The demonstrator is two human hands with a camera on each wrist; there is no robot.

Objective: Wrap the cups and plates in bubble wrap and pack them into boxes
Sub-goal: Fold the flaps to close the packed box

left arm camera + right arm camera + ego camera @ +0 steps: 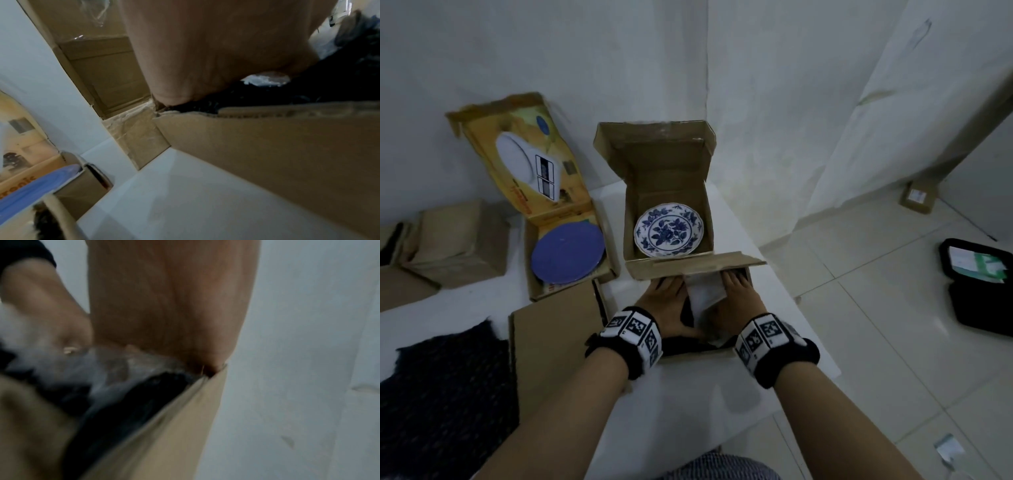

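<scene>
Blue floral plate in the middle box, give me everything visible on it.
The plate is round and white, glazed like china, with a blue flower at its centre, blue leaf motifs round the border and a scalloped rim. It looks unwrapped and lies face up, slightly tilted, inside the open cardboard box. Neither hand touches it.

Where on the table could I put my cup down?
Bare white table shows between the two forearms, just in front of the near box. Another bare strip runs right of the box with the flowered plate. The left is crowded: the blue plate's box, cardboard, dark cloth.
</scene>
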